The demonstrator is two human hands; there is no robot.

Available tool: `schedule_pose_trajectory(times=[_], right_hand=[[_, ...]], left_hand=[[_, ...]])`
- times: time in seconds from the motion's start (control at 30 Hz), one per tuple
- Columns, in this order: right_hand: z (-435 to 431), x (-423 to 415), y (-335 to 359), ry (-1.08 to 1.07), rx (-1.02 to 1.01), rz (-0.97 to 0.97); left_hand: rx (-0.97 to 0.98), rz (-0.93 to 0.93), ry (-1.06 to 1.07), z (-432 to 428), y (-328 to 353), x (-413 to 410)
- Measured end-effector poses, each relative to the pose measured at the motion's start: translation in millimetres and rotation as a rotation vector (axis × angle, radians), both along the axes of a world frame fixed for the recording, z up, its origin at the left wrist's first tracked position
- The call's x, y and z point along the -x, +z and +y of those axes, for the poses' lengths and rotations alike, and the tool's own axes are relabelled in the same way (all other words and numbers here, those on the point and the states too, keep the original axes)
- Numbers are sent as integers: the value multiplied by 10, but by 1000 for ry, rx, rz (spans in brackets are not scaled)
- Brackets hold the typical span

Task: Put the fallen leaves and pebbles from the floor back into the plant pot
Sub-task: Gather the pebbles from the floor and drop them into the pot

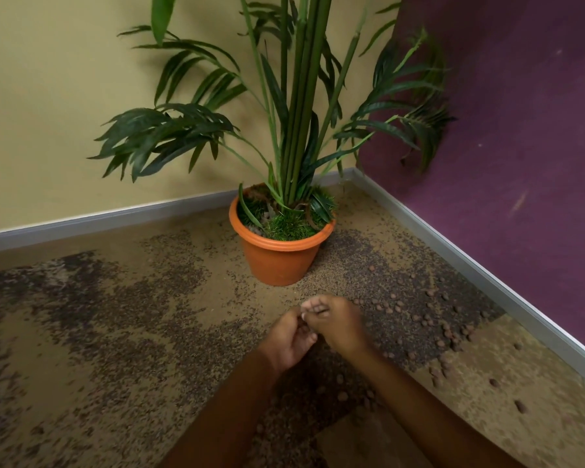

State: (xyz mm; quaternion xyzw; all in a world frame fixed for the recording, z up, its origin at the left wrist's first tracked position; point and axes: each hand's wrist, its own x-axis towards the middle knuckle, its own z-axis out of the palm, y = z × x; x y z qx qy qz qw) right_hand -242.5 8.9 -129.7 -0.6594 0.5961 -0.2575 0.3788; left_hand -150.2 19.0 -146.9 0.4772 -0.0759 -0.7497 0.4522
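Observation:
An orange plant pot [277,261] stands in the room's corner, holding a tall green plant [298,106], grass tufts and a few pebbles. Several small brown pebbles [429,324] lie scattered on the carpet to the right of the pot and near my arms. My left hand [289,342] is cupped, palm up, in front of the pot. My right hand [335,320] touches it from the right, fingers curled over the left palm. Motion blur hides whether either hand holds anything. I see no fallen leaves on the floor.
The carpet [115,332] is tan with dark speckled patches. A beige wall [65,113] runs behind the pot and a purple wall [520,146] along the right, both edged by a grey skirting board [453,251]. Plant fronds overhang the pot on both sides.

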Motion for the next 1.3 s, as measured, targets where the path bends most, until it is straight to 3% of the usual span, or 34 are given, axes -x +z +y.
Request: schedule_pose_trajectory(times=[0.17,0.3,0.57,0.7,0.97,1.03,1.17,1.23,1.3], right_hand=[[-39,-288,302,181,254,246],[-87,-382,526,254,314,216],[-129,-136,747,112,373,-18],[-113,76,535,79,251,71],[15,368,89,65,158,253],[111,425,-57,94,143,277],[350,422,-348,207,98,323],[477,355,-473,315,104,351],[603,251,-566,433,104,361]], left_hand=[[-8,234,209,-79,337,-34],[20,295,355,-200,562,-121],[78,47,481,-651,1066,-519],[151,-52,505,-855,1327,-602],[281,-205,250,-808,1510,-407],[337,-378,262,-793,1353,-372],[651,-1129,240,-457,870,-267],[889,-1433,31,-179,598,-262],[1009,-1591,-285,16,339,-331]])
